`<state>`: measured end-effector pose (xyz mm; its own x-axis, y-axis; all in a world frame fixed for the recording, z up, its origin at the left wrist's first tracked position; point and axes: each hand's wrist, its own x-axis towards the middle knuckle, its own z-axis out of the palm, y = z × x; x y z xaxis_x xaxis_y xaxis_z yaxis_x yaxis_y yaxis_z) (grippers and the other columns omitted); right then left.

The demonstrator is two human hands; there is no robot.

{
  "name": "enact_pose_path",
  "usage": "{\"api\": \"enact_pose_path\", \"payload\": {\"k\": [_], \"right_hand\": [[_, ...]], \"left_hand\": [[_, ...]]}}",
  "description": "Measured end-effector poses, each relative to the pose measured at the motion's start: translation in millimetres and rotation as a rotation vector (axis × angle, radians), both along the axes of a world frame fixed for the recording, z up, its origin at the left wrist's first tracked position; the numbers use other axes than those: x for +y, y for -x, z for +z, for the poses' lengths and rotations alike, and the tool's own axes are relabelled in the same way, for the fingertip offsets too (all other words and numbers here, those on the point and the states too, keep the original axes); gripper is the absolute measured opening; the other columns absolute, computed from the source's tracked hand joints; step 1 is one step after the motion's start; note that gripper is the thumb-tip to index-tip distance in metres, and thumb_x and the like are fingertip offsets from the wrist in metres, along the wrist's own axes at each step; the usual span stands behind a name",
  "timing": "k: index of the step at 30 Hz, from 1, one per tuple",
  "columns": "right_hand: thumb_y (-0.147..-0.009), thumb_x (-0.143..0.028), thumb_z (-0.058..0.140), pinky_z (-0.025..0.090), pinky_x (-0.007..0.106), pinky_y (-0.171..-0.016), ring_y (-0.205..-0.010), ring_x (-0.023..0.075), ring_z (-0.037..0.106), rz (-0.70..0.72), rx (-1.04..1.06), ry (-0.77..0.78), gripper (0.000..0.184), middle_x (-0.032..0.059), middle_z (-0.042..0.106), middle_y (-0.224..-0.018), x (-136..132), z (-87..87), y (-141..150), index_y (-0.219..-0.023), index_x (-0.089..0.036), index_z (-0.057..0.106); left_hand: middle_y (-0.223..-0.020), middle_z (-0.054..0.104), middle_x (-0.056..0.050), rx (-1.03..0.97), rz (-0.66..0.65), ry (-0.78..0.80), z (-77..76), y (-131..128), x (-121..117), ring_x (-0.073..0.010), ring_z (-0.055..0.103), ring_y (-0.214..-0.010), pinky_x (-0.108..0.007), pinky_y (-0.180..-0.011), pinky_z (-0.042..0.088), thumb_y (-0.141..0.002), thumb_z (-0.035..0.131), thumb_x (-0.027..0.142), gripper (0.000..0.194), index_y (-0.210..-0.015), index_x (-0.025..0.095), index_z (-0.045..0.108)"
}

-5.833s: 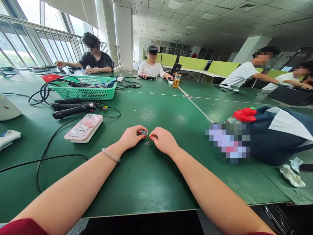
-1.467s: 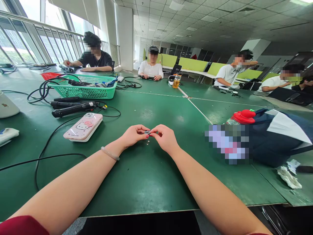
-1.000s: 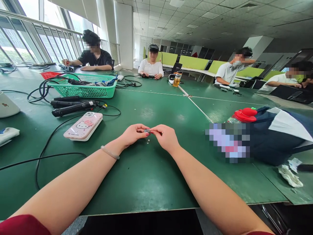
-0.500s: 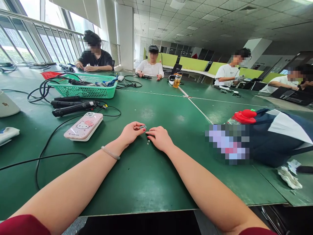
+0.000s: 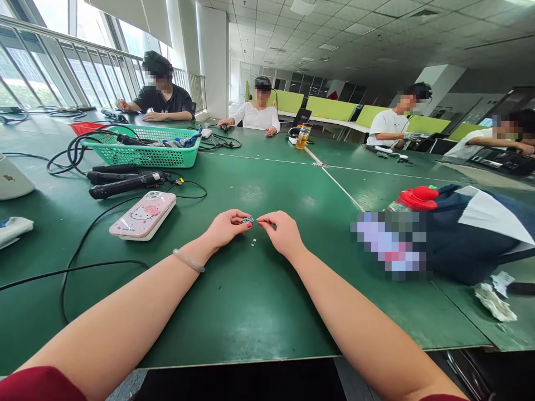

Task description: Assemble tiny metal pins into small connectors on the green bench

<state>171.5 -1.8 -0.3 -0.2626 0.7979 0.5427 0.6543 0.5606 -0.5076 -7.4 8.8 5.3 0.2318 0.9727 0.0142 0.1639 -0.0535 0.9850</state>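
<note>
My left hand (image 5: 231, 228) is closed in a pinch around a small cluster of shiny silvery metal pieces (image 5: 247, 220); their exact kind is too small to tell. Just to its right, my right hand (image 5: 282, 234) has thumb and forefinger pressed together, the tips close to the cluster. Whatever the right fingertips hold, if anything, is too small to make out. On the green tabletop (image 5: 251, 301), a tiny pale rectangular piece with a metallic look (image 5: 253, 242) lies below the gap between both hands.
To the left lie a pink phone (image 5: 142, 215), black handheld devices (image 5: 129, 184) with cables, and a green basket (image 5: 150, 156). A dark bag (image 5: 463, 245) and a red-lidded bottle (image 5: 419, 199) stand right. Crumpled tissue (image 5: 495, 302) lies near the right edge. Several people sit around the table.
My right hand has lifted off the tabletop, its fingers now pinched together beside the silvery pieces. My left hand has shifted slightly right. The small piece on the table has stayed put.
</note>
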Motion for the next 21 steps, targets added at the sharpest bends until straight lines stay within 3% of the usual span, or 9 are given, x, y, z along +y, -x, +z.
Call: {"api": "enact_pose_path", "payload": {"k": [7, 21], "right_hand": [[-0.081, -0.021, 0.058, 0.045, 0.028, -0.080, -0.084, 0.0143, 0.055, 0.079, 0.092, -0.137, 0.010, 0.0004, 0.065, -0.085, -4.8, 1.8, 3.5, -0.082, -0.023, 0.068], [-0.083, -0.014, 0.048, 0.046, 0.026, -0.079, -0.084, 0.0131, 0.057, 0.121, 0.137, -0.073, 0.024, 0.0014, 0.065, -0.088, -4.6, 1.2, 1.1, -0.088, -0.024, 0.069]], "left_hand": [[-0.081, 0.067, -0.005, -0.026, -0.095, 0.003, 3.7, -2.6, -3.9, -0.0140, 0.059, -0.076, -0.031, -0.077, 0.043, -0.064, 0.069, 0.031, 0.034, -0.092, 0.013, 0.061], [-0.087, 0.067, -0.006, -0.066, -0.151, 0.031, 3.7, -3.9, -5.3, -0.0152, 0.060, -0.081, -0.034, -0.083, 0.042, -0.063, 0.071, 0.030, 0.034, -0.091, 0.013, 0.062]]}}
